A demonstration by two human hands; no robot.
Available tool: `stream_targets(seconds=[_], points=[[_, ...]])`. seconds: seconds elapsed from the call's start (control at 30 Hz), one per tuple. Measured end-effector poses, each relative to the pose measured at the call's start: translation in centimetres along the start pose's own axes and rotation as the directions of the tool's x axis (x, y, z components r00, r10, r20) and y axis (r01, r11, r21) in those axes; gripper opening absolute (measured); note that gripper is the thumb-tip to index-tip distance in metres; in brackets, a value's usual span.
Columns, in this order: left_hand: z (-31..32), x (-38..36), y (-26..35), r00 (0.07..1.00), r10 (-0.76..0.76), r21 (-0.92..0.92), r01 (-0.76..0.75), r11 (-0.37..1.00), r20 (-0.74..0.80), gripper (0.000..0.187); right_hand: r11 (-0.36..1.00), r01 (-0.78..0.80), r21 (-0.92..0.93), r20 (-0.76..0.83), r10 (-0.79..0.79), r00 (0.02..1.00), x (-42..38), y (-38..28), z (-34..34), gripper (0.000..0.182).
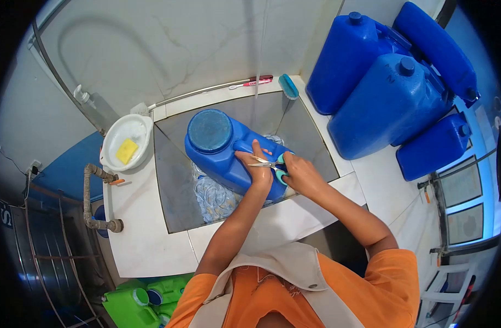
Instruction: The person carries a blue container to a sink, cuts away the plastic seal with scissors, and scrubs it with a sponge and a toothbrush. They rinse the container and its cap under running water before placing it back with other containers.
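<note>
A blue plastic jerrycan (220, 147) with a wide round lid lies tilted in a square sink (174, 186). My left hand (257, 164) rests on the jerrycan's upper side, gripping it near its handle. My right hand (297, 172) holds a pair of scissors (268, 163) with teal handles, the blades pointing left across my left hand's fingers. Under the jerrycan lie several clear plastic bottles (212, 197).
Several large blue jerrycans (390, 104) stand on the counter at the right. A white bowl with a yellow sponge (127, 148) sits left of the sink. A toothbrush (250, 83) and a teal brush (288, 86) lie behind it. Green containers (135, 303) stand on the floor.
</note>
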State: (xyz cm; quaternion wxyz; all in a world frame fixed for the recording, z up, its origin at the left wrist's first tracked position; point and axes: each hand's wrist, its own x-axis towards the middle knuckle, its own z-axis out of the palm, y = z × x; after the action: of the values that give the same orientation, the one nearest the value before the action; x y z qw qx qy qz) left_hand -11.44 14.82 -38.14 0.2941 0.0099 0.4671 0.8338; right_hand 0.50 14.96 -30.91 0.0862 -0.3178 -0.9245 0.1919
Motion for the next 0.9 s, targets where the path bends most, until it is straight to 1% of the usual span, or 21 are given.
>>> stream_targets(seconds=[0.03,0.07,0.1,0.17,0.2,0.27,0.3,0.37,0.4,0.47,0.5,0.57,0.6,0.67,0.7,0.77,0.8,0.83,0.87,0.9], points=[[0.2,0.0,0.1,1.000,0.006,-0.008,-0.006,1.000,-0.004,0.031,1.000,0.009,-0.022,0.010,-0.009,1.000,0.1,0.1,-0.1,0.039],[0.2,-0.1,0.2,0.999,-0.030,-0.067,0.031,0.997,0.025,0.032,0.999,0.017,-0.045,0.020,-0.016,1.000,0.1,0.1,-0.3,0.039],[0.2,-0.1,0.2,0.999,-0.030,-0.068,0.032,0.997,0.029,0.032,0.999,0.015,-0.047,0.017,-0.014,1.000,0.2,0.2,-0.3,0.039],[0.3,-0.1,0.1,0.994,-0.091,-0.181,0.101,0.978,0.063,0.033,0.988,0.072,-0.134,0.037,-0.068,0.997,0.2,0.5,-0.5,0.039],[0.4,-0.1,0.4,0.994,-0.089,-0.184,0.100,0.978,0.068,0.033,0.988,0.072,-0.138,0.033,-0.068,0.997,0.3,0.6,-0.7,0.039],[0.2,0.0,0.8,0.979,-0.134,-0.306,0.175,0.936,0.152,0.032,0.986,0.125,-0.114,0.046,-0.120,0.992,0.3,0.9,-1.0,0.038],[0.2,0.1,0.9,0.979,-0.132,-0.303,0.174,0.937,0.153,0.032,0.986,0.125,-0.112,0.043,-0.120,0.992,0.4,1.0,-0.8,0.038],[0.0,0.5,1.0,0.948,-0.172,-0.351,0.262,0.899,0.268,0.026,0.977,0.153,-0.148,0.072,-0.144,0.987,1.1,1.3,-0.6,0.036],[0.0,0.7,1.3,0.947,-0.170,-0.345,0.261,0.902,0.271,0.026,0.978,0.152,-0.144,0.066,-0.143,0.987,1.5,1.2,-0.9,0.036],[0.0,0.8,1.6,0.926,-0.215,-0.353,0.323,0.878,0.312,0.020,0.985,0.119,-0.126,0.206,-0.091,0.974,2.1,1.3,-2.0,0.034],[-0.2,1.0,1.2,0.925,-0.219,-0.351,0.326,0.878,0.312,0.020,0.986,0.115,-0.124,0.207,-0.088,0.974,2.4,1.5,-2.3,0.034],[-0.5,1.5,0.6,0.912,-0.168,-0.343,0.304,0.889,0.374,0.022,0.983,0.136,-0.126,0.265,-0.099,0.959,2.9,1.8,-2.8,0.033],[-0.4,1.7,0.5,0.913,-0.166,-0.345,0.303,0.889,0.374,0.022,0.982,0.138,-0.126,0.265,-0.100,0.959,2.9,1.8,-2.7,0.033],[-0.6,2.1,0.2,0.916,-0.115,-0.335,0.254,0.907,0.383,0.020,0.961,0.261,-0.094,0.181,-0.241,0.953,2.9,1.8,-2.2,0.034],[-0.7,2.1,0.4,0.917,-0.116,-0.332,0.253,0.908,0.382,0.020,0.961,0.261,-0.090,0.181,-0.241,0.953,2.9,2.1,-1.8,0.034],[-0.9,2.1,0.9,0.912,-0.155,-0.322,0.287,0.902,0.379,0.018,0.986,0.167,-0.019,0.065,-0.165,0.984,2.9,2.8,-1.2,0.028],[-1.0,2.1,0.9,0.912,-0.155,-0.322,0.287,0.902,0.379,0.018,0.986,0.167,-0.019,0.065,-0.166,0.984,3.1,3.4,-0.8,0.028],[-1.0,2.1,0.9,0.921,-0.131,-0.333,0.261,0.906,0.366,0.017,0.992,-0.022,0.120,0.010,0.021,1.000,3.4,4.2,-0.6,0.024],[-1.0,2.0,1.0,0.929,-0.107,-0.341,0.235,0.910,0.353,0.016,0.942,-0.202,0.266,-0.016,0.214,0.977,3.6,4.8,-0.2,0.021],[-1.1,1.9,1.2,0.929,-0.106,-0.343,0.235,0.910,0.355,0.016,0.943,-0.202,0.265,-0.018,0.214,0.977,3.6,5.9,0.7,0.021]])
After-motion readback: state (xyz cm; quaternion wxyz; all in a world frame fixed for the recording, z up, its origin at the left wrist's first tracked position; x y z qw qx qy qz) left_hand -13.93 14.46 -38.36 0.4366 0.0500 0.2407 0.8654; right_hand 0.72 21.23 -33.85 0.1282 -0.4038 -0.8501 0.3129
